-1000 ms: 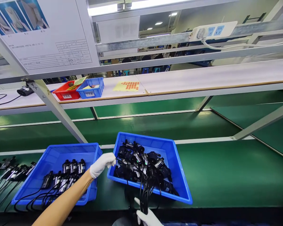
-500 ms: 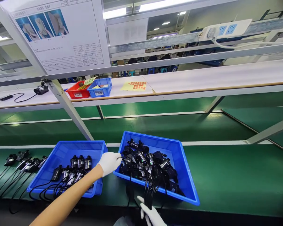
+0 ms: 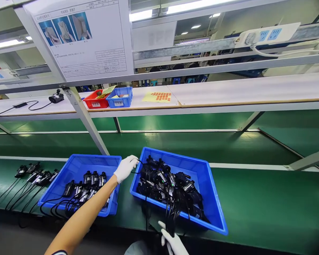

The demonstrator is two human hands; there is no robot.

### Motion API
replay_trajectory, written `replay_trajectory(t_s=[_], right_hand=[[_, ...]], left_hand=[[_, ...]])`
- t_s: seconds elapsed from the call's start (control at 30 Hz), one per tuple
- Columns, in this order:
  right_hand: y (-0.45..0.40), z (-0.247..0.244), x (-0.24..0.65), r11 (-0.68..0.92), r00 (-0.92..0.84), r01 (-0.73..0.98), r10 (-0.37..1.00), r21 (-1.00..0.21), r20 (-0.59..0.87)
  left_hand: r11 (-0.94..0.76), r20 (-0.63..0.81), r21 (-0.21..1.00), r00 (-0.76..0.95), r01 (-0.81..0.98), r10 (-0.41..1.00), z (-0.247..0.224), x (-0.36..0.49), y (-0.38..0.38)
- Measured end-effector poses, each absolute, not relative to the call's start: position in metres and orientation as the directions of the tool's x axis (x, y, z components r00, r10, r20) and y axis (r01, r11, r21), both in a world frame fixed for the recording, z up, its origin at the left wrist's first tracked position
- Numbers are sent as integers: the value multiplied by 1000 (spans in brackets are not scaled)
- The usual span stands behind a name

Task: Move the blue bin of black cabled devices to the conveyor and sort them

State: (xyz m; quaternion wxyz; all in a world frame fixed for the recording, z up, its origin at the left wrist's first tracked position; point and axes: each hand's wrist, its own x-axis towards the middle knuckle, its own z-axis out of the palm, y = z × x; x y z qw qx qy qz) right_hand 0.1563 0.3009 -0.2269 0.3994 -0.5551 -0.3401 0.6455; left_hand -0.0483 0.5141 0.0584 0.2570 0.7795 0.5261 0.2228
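My left hand, in a white glove, pinches a thin black cable by the left wall of the right blue bin. Black cylindrical devices with cables lie heaped in that bin. At its front edge my right hand, also gloved, is closed around a bundle of black cables hanging over the rim. Part of its grip is hidden by the cables. Beneath my left forearm stands the left blue bin, where similar black devices sit in rows, their cables toward the front.
More black devices lie on the green bench at far left. The shelf behind carries a red box, a small blue box and a sticker sheet. A slanted metal post rises behind the left bin.
My left hand has moved up and back along the right bin's left side, drawing the black cable with it. My right hand stays at the cable bundle. The view has shifted slightly.
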Motion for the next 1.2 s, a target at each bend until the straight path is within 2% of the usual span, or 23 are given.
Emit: replay_trajectory(t_s=[0.13,0.23,0.37,0.47,0.67,0.8,0.9,1.07,1.2], right_hand=[[299,-227,156,-444,-50,-140,896,-885,-441],[298,-224,156,-439,-58,-133,898,-888,-435],[296,-220,158,-427,-75,-113,904,-897,-421],[299,-217,157,-415,-71,-89,910,-906,-409],[319,-216,157,-395,4,30,919,-918,-395],[321,-213,179,-452,114,165,892,-877,-438],[324,-202,179,-449,106,229,893,-864,-436],[371,-175,96,-254,-40,125,965,-959,-261],[392,-163,56,-150,-153,16,977,-989,-150]], left_hand=[[-312,132,782,347,540,929,54,-76,495],[-302,58,833,469,463,881,46,-82,467],[-277,-64,850,610,448,790,36,-66,433],[-249,-63,833,532,494,844,31,-53,426],[-202,51,817,281,540,958,34,-48,444],[-179,64,829,228,529,971,38,-47,447],[-171,56,836,229,521,972,37,-45,446],[-189,52,841,271,507,961,33,-40,443],[-191,59,844,268,501,962,34,-44,449]])
